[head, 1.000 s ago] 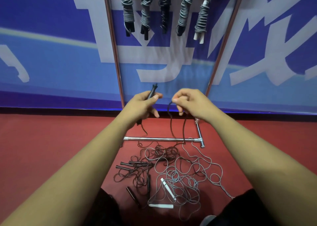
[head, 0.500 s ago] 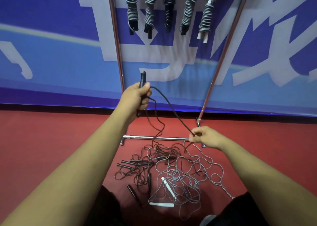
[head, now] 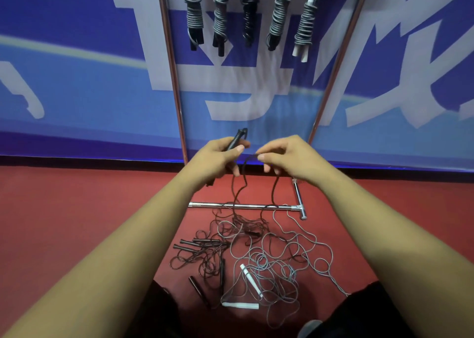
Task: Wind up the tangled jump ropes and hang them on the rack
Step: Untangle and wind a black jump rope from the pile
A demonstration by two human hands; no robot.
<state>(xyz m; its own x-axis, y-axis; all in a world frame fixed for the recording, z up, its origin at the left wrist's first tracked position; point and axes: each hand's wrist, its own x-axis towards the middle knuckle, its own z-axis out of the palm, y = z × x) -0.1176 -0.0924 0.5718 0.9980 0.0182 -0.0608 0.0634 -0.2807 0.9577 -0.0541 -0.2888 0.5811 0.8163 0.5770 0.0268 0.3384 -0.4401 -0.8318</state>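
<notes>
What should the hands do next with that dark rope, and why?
Probably lay the loop pinched by the right hand against the black handle in the left hand: the dark rope hangs down into the floor tangle, unwound.

I can read no complete text from here. The blue banner (head: pixel 77 94) behind the rack (head: pixel 175 94) carries huge white strokes (head: pixel 230 101). They are parts of large characters, cut off at the frame's edges and crossed by the rack's poles, so I cannot tell what they spell. The jump-rope handles (head: pixel 240 305) are too small for me to make out any label or brand.
</notes>
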